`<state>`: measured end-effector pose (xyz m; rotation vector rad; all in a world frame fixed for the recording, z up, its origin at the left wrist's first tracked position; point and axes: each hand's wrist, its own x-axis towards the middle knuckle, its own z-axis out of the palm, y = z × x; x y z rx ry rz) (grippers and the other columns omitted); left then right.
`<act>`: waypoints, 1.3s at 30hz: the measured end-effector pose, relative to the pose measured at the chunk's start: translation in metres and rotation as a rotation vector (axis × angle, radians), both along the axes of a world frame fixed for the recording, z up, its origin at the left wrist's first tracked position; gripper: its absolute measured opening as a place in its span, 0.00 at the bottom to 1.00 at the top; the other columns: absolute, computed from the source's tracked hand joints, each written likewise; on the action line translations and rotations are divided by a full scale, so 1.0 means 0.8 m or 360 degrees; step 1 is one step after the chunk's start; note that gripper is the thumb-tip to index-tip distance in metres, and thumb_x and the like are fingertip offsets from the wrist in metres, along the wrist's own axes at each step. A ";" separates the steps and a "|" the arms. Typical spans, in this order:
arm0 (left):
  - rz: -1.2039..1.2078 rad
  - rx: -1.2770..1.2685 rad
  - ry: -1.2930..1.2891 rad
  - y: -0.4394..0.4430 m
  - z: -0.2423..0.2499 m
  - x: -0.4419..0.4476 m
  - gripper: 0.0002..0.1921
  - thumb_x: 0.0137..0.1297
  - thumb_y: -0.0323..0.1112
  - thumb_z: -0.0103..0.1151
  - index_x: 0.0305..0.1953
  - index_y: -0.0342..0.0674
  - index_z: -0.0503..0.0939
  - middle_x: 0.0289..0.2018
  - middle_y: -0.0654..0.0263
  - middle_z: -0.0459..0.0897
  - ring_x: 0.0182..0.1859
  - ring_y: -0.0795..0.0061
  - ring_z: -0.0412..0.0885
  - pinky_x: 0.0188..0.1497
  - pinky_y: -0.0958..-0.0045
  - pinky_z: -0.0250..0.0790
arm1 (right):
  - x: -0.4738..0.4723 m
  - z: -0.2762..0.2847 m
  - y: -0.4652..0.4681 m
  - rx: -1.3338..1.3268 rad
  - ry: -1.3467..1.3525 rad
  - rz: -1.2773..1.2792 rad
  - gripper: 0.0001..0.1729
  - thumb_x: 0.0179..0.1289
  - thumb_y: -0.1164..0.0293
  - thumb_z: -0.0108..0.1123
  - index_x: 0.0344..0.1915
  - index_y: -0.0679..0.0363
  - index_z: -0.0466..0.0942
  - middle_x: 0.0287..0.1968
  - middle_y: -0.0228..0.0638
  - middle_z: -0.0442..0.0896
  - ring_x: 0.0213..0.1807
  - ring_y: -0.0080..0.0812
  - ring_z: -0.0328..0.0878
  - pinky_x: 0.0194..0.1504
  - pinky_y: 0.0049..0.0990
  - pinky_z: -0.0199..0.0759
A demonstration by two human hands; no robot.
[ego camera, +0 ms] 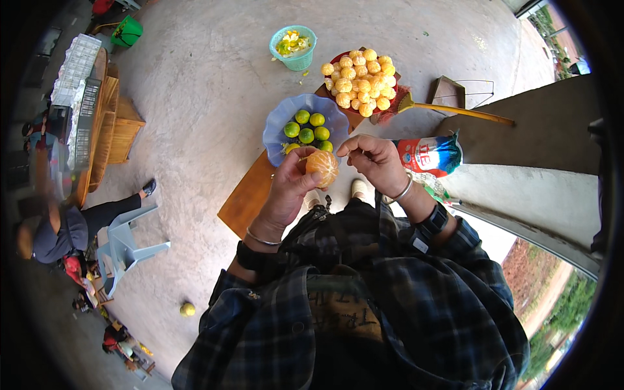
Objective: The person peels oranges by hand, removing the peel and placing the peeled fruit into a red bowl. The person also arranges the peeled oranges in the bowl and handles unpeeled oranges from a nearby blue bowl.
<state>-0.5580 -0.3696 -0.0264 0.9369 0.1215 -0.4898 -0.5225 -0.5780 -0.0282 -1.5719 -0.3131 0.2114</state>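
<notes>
My left hand holds a peeled mandarin orange between thumb and fingers. Just to its right is my right hand, fingers bent with thumb and index fingertip close together; whether a shred of pith is between them cannot be told. Beyond my left hand, a blue scalloped plastic bowl holds several unpeeled green mandarins. Behind it to the right, peeled mandarins are heaped in a red basin. A turquoise basket of peels stands farther back on the floor.
Bowl and basin rest on a wooden bench. A broom, a dustpan and a printed sack lie to the right. At left are a grey-blue plastic stool, a person and a wooden table. A yellow-green fruit lies on the floor.
</notes>
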 end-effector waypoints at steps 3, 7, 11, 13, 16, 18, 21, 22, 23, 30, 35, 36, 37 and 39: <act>0.0020 0.0024 -0.0014 -0.001 0.000 -0.002 0.23 0.64 0.35 0.64 0.56 0.38 0.69 0.49 0.63 0.78 0.49 0.76 0.78 0.47 0.73 0.75 | 0.000 0.008 -0.005 -0.0139 -0.0096 0.0051 0.09 0.60 0.77 0.65 0.41 0.64 0.82 0.33 0.32 0.80 0.32 0.22 0.77 0.34 0.23 0.73; 0.0012 0.0047 0.0005 -0.002 0.000 -0.003 0.22 0.64 0.34 0.64 0.56 0.37 0.70 0.48 0.64 0.78 0.48 0.78 0.78 0.48 0.74 0.74 | 0.001 0.020 0.000 -0.0306 -0.0396 0.0085 0.09 0.57 0.77 0.66 0.39 0.63 0.81 0.32 0.36 0.80 0.30 0.31 0.79 0.33 0.27 0.75; 0.0010 0.0106 -0.0034 -0.003 -0.002 -0.003 0.21 0.64 0.34 0.64 0.55 0.36 0.71 0.47 0.64 0.79 0.48 0.78 0.78 0.51 0.74 0.73 | 0.004 0.020 0.003 -0.0729 -0.1047 0.0025 0.08 0.54 0.75 0.65 0.35 0.62 0.79 0.31 0.40 0.80 0.31 0.40 0.80 0.32 0.31 0.76; -0.0044 0.0091 -0.0022 -0.004 -0.002 -0.003 0.21 0.64 0.34 0.64 0.55 0.35 0.71 0.47 0.64 0.79 0.48 0.78 0.78 0.53 0.74 0.72 | 0.003 0.017 0.002 -0.0856 -0.1019 0.0036 0.07 0.53 0.75 0.64 0.34 0.61 0.77 0.30 0.40 0.79 0.31 0.42 0.80 0.32 0.32 0.75; -0.0057 0.0047 -0.0027 -0.006 0.001 -0.004 0.22 0.63 0.33 0.65 0.56 0.35 0.71 0.47 0.64 0.79 0.49 0.78 0.77 0.54 0.74 0.71 | 0.002 0.011 0.002 -0.0760 -0.0776 -0.0017 0.06 0.55 0.74 0.63 0.33 0.61 0.75 0.29 0.41 0.79 0.31 0.42 0.80 0.31 0.32 0.74; -0.0042 0.0012 -0.0042 -0.006 0.003 -0.004 0.23 0.63 0.32 0.65 0.57 0.36 0.70 0.48 0.64 0.79 0.50 0.78 0.77 0.55 0.73 0.71 | 0.003 0.010 0.000 -0.0599 -0.0463 -0.0058 0.06 0.59 0.73 0.61 0.33 0.62 0.74 0.28 0.41 0.79 0.29 0.39 0.80 0.31 0.31 0.73; 0.0016 0.0028 -0.0094 -0.005 0.005 -0.002 0.25 0.61 0.31 0.66 0.58 0.37 0.69 0.49 0.64 0.78 0.52 0.77 0.76 0.57 0.73 0.70 | 0.004 0.012 -0.010 -0.0446 0.0450 0.0063 0.11 0.71 0.69 0.55 0.34 0.65 0.74 0.26 0.39 0.80 0.28 0.27 0.78 0.30 0.27 0.71; 0.0049 0.0073 -0.0126 -0.006 0.005 -0.001 0.26 0.61 0.30 0.66 0.58 0.37 0.69 0.50 0.63 0.78 0.52 0.77 0.75 0.57 0.73 0.70 | 0.004 0.012 -0.010 -0.0423 0.0480 0.0101 0.12 0.72 0.69 0.54 0.33 0.66 0.75 0.26 0.38 0.80 0.29 0.26 0.78 0.31 0.26 0.71; 0.0080 0.0117 -0.0158 -0.006 0.005 -0.002 0.26 0.60 0.29 0.66 0.59 0.38 0.68 0.51 0.63 0.77 0.53 0.77 0.75 0.57 0.73 0.70 | 0.004 0.013 -0.012 -0.0446 0.0537 0.0127 0.12 0.73 0.70 0.54 0.33 0.67 0.75 0.25 0.37 0.79 0.29 0.24 0.78 0.31 0.25 0.71; 0.0184 0.0613 -0.0441 -0.008 -0.003 0.001 0.33 0.52 0.26 0.70 0.60 0.38 0.66 0.51 0.62 0.76 0.52 0.74 0.75 0.56 0.71 0.69 | 0.004 -0.006 0.002 -0.0140 -0.0367 0.0042 0.07 0.64 0.83 0.54 0.30 0.67 0.80 0.25 0.36 0.79 0.30 0.23 0.77 0.34 0.23 0.71; 0.0161 0.1083 -0.0669 -0.004 -0.009 0.006 0.39 0.45 0.27 0.74 0.61 0.39 0.66 0.49 0.62 0.77 0.50 0.72 0.76 0.54 0.69 0.70 | 0.004 0.000 -0.009 -0.0188 0.0145 0.0138 0.04 0.60 0.80 0.59 0.29 0.66 0.80 0.26 0.36 0.80 0.30 0.23 0.76 0.33 0.25 0.70; 0.0176 0.1102 -0.0679 -0.005 -0.009 0.006 0.39 0.45 0.27 0.74 0.61 0.39 0.67 0.49 0.62 0.77 0.50 0.71 0.76 0.54 0.68 0.70 | 0.003 0.002 -0.008 -0.0202 0.0120 0.0129 0.05 0.60 0.77 0.62 0.28 0.65 0.81 0.25 0.37 0.80 0.28 0.24 0.77 0.31 0.26 0.70; 0.0192 0.1121 -0.0689 -0.005 -0.008 0.005 0.39 0.44 0.28 0.74 0.61 0.40 0.67 0.48 0.62 0.77 0.50 0.70 0.77 0.54 0.67 0.70 | 0.002 0.003 -0.005 -0.0272 0.0185 0.0141 0.07 0.60 0.74 0.64 0.28 0.65 0.80 0.25 0.37 0.80 0.27 0.25 0.77 0.30 0.26 0.70; 0.0197 0.1221 -0.0753 -0.007 -0.007 0.005 0.39 0.43 0.27 0.73 0.61 0.40 0.67 0.48 0.61 0.77 0.50 0.68 0.77 0.54 0.66 0.70 | -0.001 0.003 0.001 -0.0407 0.0235 0.0200 0.12 0.60 0.67 0.69 0.27 0.65 0.80 0.23 0.38 0.80 0.25 0.27 0.76 0.29 0.28 0.70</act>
